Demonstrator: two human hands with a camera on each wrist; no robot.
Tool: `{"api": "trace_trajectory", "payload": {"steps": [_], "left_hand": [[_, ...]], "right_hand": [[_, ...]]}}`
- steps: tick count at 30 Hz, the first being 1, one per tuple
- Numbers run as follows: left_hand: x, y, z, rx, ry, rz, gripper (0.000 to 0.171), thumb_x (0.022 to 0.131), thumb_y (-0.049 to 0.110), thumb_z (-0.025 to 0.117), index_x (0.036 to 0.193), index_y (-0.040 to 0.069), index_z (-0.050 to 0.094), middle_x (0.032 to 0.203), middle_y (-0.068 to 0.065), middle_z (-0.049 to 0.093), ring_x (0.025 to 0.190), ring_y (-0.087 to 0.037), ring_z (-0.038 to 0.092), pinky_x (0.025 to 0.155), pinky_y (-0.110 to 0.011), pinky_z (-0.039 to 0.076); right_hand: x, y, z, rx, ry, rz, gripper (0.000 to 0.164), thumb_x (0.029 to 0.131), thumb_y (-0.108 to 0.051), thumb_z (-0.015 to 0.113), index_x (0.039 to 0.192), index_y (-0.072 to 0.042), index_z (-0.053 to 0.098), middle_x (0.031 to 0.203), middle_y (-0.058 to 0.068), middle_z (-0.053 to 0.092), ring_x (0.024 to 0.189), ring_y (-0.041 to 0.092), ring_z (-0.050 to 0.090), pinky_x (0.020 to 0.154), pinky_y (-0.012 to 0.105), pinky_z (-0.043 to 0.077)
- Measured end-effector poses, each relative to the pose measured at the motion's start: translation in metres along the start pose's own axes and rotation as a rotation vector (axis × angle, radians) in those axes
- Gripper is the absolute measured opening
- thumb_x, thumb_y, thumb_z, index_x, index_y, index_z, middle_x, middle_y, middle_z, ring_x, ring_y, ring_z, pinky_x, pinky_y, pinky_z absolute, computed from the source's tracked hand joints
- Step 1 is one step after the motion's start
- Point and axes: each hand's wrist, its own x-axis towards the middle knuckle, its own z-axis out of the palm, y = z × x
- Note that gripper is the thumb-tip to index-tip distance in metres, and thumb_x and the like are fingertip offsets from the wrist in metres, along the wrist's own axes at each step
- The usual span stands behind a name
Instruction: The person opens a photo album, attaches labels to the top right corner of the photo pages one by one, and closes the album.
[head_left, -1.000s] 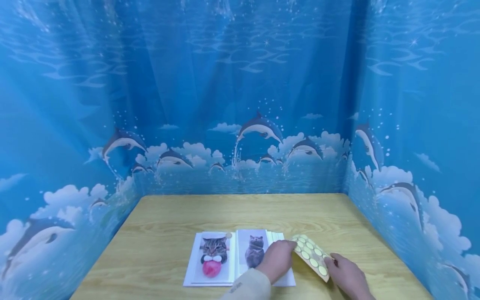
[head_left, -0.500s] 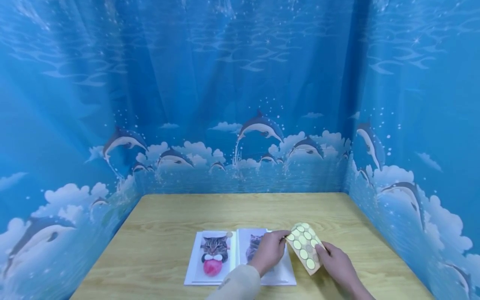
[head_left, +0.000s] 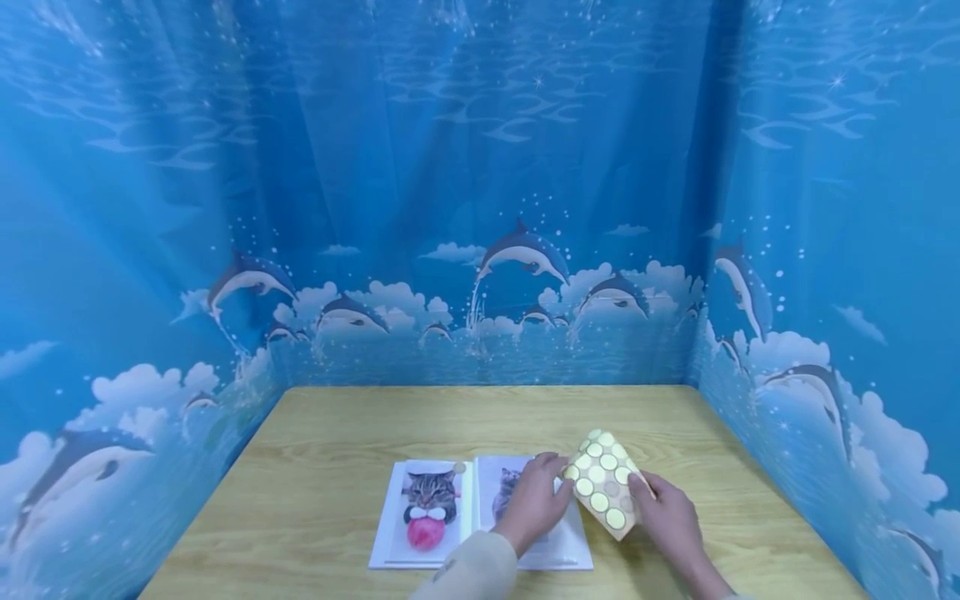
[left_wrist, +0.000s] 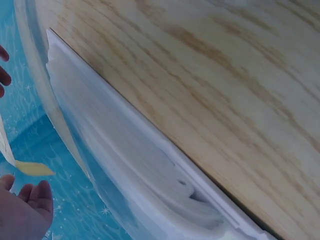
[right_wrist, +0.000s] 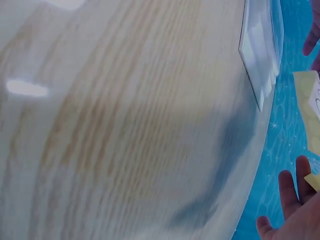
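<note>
In the head view a sheet of round yellow stickers [head_left: 600,479] is raised above the table, tilted, right of an open photo album [head_left: 382,537]. My right hand [head_left: 671,517] pinches its right edge, the thumb on the stickered face. The left hand [head_left: 532,504] has thumb and index finger at the sheet's left corner and seems to pinch it; the exact contact is hard to see. This hand is over the album's right page, hiding part of a grey cat picture [head_left: 506,487]. In the right wrist view the sheet's plain yellow back [right_wrist: 305,110] shows between both hands.
On the album's left page is a tabby cat picture [head_left: 427,500] with a pink ball; a small round sticker [head_left: 459,468] is at its upper right. The wooden table [head_left: 337,433] reaches back to a blue dolphin curtain [head_left: 420,350], which encloses three sides.
The sticker sheet has moved up and left, its stickered face turned more into view. My right hand has followed it. The left hand has drawn slightly left, farther over the grey cat picture.
</note>
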Motion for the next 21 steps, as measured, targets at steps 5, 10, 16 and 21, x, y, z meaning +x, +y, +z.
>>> {"api": "trace_trajectory", "payload": {"steps": [5,10,16,21], "left_hand": [[-0.002,0.001,0.003,-0.009,0.010,-0.022,0.047,0.096,0.038,0.063,0.134,0.010,0.060,0.131,-0.005,0.058,0.121,-0.023,0.053,0.103,-0.044,0.046],[-0.005,0.002,0.003,-0.052,-0.037,-0.022,0.061,0.093,0.049,0.062,0.138,0.008,0.056,0.137,-0.010,0.057,0.126,-0.028,0.053,0.106,-0.048,0.044],[-0.004,0.002,0.001,-0.140,-0.079,-0.035,0.068,0.094,0.055,0.058,0.141,0.007,0.053,0.141,-0.010,0.056,0.130,-0.029,0.051,0.108,-0.047,0.041],[-0.003,0.003,0.000,-0.197,-0.100,-0.055,0.062,0.096,0.051,0.057,0.141,0.008,0.054,0.137,-0.007,0.059,0.127,-0.026,0.055,0.105,-0.044,0.045]], "right_hand": [[0.000,-0.005,0.002,0.043,0.002,0.030,0.071,0.104,-0.054,0.035,0.142,0.005,0.046,0.142,0.030,0.046,0.132,0.051,0.040,0.107,0.064,0.033],[-0.002,-0.010,0.006,0.106,-0.010,0.072,0.075,0.102,-0.059,0.035,0.143,0.004,0.045,0.143,0.029,0.046,0.132,0.048,0.041,0.107,0.063,0.035],[-0.006,-0.016,0.012,0.119,-0.023,0.081,0.077,0.100,-0.062,0.036,0.140,0.002,0.050,0.138,0.027,0.053,0.125,0.045,0.049,0.100,0.062,0.042],[-0.007,-0.018,0.016,0.086,-0.002,0.038,0.072,0.101,-0.059,0.041,0.136,0.002,0.054,0.134,0.027,0.057,0.120,0.045,0.054,0.097,0.061,0.045]]}}
